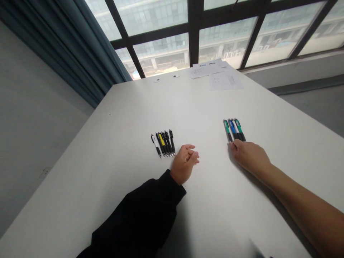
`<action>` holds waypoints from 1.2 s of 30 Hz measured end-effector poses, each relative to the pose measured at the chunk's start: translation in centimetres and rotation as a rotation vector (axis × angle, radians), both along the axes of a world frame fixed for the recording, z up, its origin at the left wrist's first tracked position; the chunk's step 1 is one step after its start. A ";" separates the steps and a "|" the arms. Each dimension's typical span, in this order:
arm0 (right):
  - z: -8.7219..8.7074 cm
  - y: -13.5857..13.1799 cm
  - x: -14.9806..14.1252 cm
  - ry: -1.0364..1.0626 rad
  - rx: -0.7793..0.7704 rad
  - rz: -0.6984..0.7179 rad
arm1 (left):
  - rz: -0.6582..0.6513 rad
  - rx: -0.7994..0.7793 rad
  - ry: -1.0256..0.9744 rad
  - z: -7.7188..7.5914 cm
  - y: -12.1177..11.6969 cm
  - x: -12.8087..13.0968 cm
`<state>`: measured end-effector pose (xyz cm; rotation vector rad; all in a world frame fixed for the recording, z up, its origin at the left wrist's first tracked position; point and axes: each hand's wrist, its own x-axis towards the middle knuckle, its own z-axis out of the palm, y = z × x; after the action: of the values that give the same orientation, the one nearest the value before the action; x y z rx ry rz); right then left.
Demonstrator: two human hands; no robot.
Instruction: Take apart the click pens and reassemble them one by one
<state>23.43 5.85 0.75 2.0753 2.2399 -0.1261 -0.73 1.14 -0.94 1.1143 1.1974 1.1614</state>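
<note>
Touching green pens (pixel 237 129) with your open right hand (pixel 249 156), you curled your empty left hand (pixel 185 164) beside black pens (pixel 167 143).

Over the surface (pixel 212 200), a hand could pass between the black pens (pixel 162 143) and the green-and-blue pens (pixel 234 129) toward the papers (pixel 216 75), with only the left hand (pixel 185 164) blocking that gap's near end.

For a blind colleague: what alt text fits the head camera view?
The right hand touches the near ends of a row of green and blue pens on a white table, while the left hand, in a black sleeve, lies curled beside a row of black and yellow pens. Papers lie at the far edge, before a large window.
</note>
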 end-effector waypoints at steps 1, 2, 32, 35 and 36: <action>0.0 0.0 0.0 0.000 -0.001 -0.002 | -0.002 0.002 0.004 0.0 0.0 0.0; 0.0 0.0 0.1 0.000 -0.002 -0.004 | -0.004 0.004 0.007 -0.1 0.0 0.0; 0.4 -0.1 0.3 0.054 -0.014 -0.046 | -0.061 0.031 0.063 -0.1 -0.3 -0.2; 0.5 -0.2 0.4 0.053 -0.015 -0.028 | -0.040 0.096 0.217 -0.3 -0.1 -0.8; 0.5 -0.3 0.5 0.054 -0.016 -0.021 | -0.008 0.152 0.334 -0.3 0.0 -1.2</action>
<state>23.90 5.58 1.30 2.1124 2.2406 -0.2029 -1.96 1.16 -1.22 1.4696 1.3723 1.1027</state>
